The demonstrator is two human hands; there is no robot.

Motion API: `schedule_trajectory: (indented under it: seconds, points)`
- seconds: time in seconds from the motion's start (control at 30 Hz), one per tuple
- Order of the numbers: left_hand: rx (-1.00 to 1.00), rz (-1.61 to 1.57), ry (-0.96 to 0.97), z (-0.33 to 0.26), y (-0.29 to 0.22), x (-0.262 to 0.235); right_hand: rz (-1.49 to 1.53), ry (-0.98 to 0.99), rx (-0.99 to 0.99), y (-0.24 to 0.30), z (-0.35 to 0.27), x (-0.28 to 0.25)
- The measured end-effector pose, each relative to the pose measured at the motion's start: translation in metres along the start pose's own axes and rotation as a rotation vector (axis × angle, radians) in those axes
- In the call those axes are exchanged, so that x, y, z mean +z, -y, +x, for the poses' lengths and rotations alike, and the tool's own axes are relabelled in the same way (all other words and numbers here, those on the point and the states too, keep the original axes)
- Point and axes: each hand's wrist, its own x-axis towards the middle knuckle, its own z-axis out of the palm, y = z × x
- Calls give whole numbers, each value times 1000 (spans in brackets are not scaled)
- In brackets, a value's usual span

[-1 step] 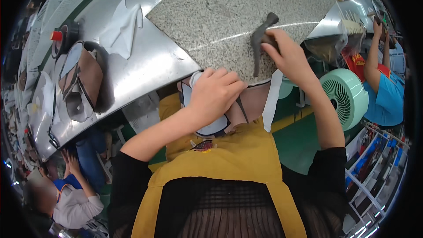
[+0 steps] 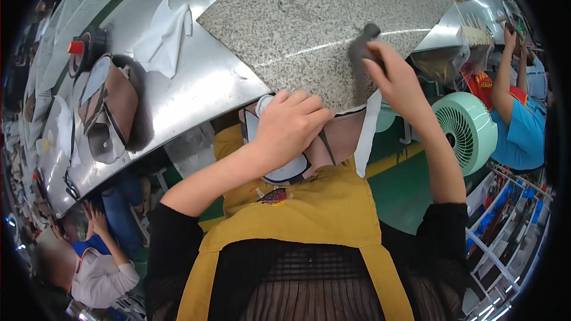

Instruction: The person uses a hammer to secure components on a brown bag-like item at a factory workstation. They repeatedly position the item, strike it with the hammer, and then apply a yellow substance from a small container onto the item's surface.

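My right hand grips a dark hammer just above the near right part of a speckled stone slab. Motion blurs the hammer, and most of its handle is hidden by my fingers. At the slab's front edge, my left hand is closed over a pinkish-brown bag piece with dark trim. That piece hangs from the edge down against my yellow apron. A white strip dangles at its right side. My left fingertips and whatever lies under them cannot be seen.
Left on the metal table stand a brown bag, a white cloth and a dark round container with a red cap. A green fan stands right. Co-workers sit at lower left and far right; a wire rack is at lower right.
My right hand has shifted a little to the right and nearer to me with the hammer. My left hand and the bag piece stay where they were.
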Motion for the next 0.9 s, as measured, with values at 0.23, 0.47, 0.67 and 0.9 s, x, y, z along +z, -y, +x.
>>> schedule_trajectory:
  seconds: [0.23,0.47,0.67,0.9]
  points:
    - [170,135,18,0,10,3,454,276,264,52,-70,-45]
    - [262,178,55,2,11,-2,295,340,69,49,-63,-39]
    - [277,184,59,2,13,0,293,403,126,55,-59,-36]
    - [289,146,47,-2,15,2,170,500,121,63,-58,-34]
